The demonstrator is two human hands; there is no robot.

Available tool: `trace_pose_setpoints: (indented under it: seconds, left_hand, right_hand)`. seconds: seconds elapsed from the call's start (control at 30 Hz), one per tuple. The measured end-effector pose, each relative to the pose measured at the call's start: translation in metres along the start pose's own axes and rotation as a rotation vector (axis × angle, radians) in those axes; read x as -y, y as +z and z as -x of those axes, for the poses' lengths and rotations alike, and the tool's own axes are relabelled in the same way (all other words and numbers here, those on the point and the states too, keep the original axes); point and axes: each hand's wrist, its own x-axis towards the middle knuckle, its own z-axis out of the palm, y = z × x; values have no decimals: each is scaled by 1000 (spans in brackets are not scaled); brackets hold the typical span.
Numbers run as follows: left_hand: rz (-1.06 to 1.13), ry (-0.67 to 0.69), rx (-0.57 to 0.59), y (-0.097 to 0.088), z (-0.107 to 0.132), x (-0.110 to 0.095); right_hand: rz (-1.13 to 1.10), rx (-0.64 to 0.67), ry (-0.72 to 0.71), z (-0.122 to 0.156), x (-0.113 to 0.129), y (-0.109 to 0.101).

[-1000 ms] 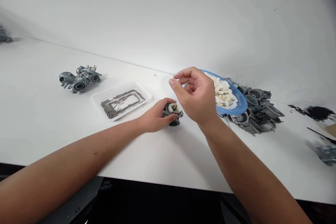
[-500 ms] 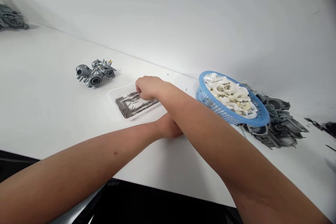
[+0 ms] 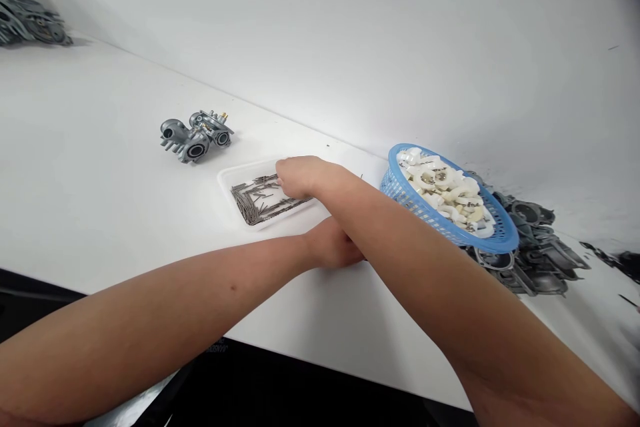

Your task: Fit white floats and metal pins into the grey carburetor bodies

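A white plastic tray on the bench is filled with loose steel pins. Over them the right hand is held, its fingers curled down at the pins; whether any are grasped cannot be told. The left hand is tucked beneath the right forearm, its fingers unseen, their state unclear. A blue mesh basket is heaped with white rings.

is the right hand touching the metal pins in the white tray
Cannot tell. The head view shows the right hand over the metal pins in the white tray, but the back of the hand hides its fingertips, so neither contact nor a gap shows plainly.
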Motion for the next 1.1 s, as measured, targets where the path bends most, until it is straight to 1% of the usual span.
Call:
trace_pose_setpoints:
  seconds: [0.07,0.13,0.23,0.3,0.33,0.4,0.47,0.5,0.57,0.6,0.67,0.7,0.77,0.87,0.97,1.1]
  left_hand:
    - [-12,46,3,-1,0,-2]
    - [-28,76,-1,-3,-1,-4]
    - [-80,45,-41,-6,-1,-7]
    - [-114,9,-64,-6,-1,-9]
    - [-126,-4,-69,-6,0,-10]
    - [-146,-29,-71,-6,1,-12]
    - [-150,-71,-73,-5,1,-13]
    - [-139,-93,-75,-5,2,-14]
    - [-97,-123,-73,-5,1,-14]
    - [-82,-130,-72,-5,1,-14]
    - [-76,-141,-69,-5,1,-13]
    - [-75,-145,-66,-5,0,-12]
    - [-69,-150,-61,-5,1,-11]
    - [-65,-148,-63,-5,1,-11]
    - [-65,-145,-68,-5,1,-12]
    - [-92,-150,-80,-4,0,-18]
  right_hand:
    - [-7,-61,40,12,3,-8]
    - [-50,-165,64,31,3,-18]
    - [-152,-358,-4,73,-4,-26]
    - [-232,-503,-53,106,-14,-21]
    - [-281,-571,-64,123,-21,-14]
    - [-376,-737,-98,154,-36,6]
    - [-405,-904,-126,180,-52,33]
    - [-408,-973,-115,190,-59,49]
    - [-470,-1115,-37,204,-70,81]
    - [-552,-1192,21,208,-74,96]
    - [-811,-1303,116,212,-79,121]
    - [-965,-1319,147,211,-79,130]
    - [-1248,-1283,174,209,-78,142]
    - [-1510,-1179,146,205,-75,147]
    - [-1603,-1075,94,204,-73,146]
    - [-1574,-1025,35,204,-71,148]
